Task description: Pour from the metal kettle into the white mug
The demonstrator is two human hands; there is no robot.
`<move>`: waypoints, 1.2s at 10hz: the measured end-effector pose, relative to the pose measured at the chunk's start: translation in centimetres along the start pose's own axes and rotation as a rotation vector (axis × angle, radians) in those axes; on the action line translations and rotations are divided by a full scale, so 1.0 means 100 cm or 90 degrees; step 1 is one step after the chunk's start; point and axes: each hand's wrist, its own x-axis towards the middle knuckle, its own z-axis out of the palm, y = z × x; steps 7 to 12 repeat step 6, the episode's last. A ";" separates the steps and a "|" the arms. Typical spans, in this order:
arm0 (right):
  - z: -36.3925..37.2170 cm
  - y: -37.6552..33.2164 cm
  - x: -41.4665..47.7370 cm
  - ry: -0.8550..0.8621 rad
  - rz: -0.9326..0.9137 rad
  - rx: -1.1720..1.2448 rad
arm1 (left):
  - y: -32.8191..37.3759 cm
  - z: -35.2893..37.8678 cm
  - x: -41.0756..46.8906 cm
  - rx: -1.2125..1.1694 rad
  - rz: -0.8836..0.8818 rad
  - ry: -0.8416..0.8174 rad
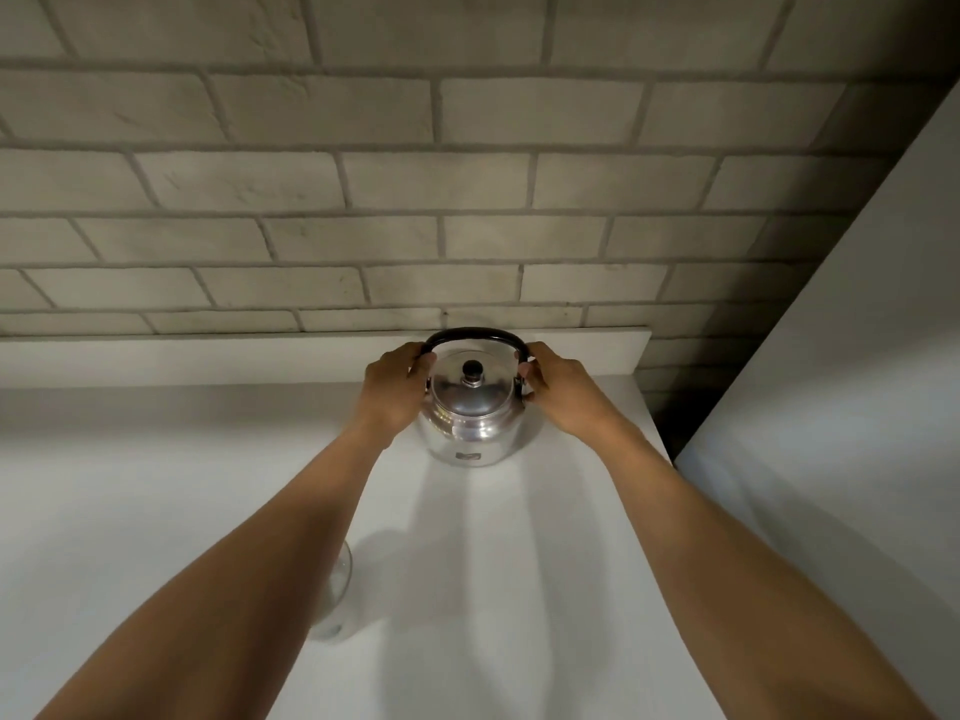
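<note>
The left hand [393, 388] and right hand [560, 390] are each curled around an end of the black handle [474, 335] of the metal kettle [470, 423], which stands on the white counter [156, 485] near its back ledge [208, 356] and right edge (a dark gap there). A pale vessel [337, 589], half hidden beneath the left forearm, may be the mug; open counter lies left and forward.

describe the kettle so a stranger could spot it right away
At the back of the white counter, below the pale brick wall, stands the round shiny metal kettle. Both hands, left and right, flank it. Its arched black handle and black lid knob set it apart.
</note>
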 end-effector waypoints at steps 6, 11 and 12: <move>0.006 0.007 0.015 0.000 0.026 0.060 | -0.006 0.001 0.020 -0.049 0.004 -0.028; 0.006 0.007 0.015 0.000 0.026 0.060 | -0.006 0.001 0.020 -0.049 0.004 -0.028; 0.006 0.007 0.015 0.000 0.026 0.060 | -0.006 0.001 0.020 -0.049 0.004 -0.028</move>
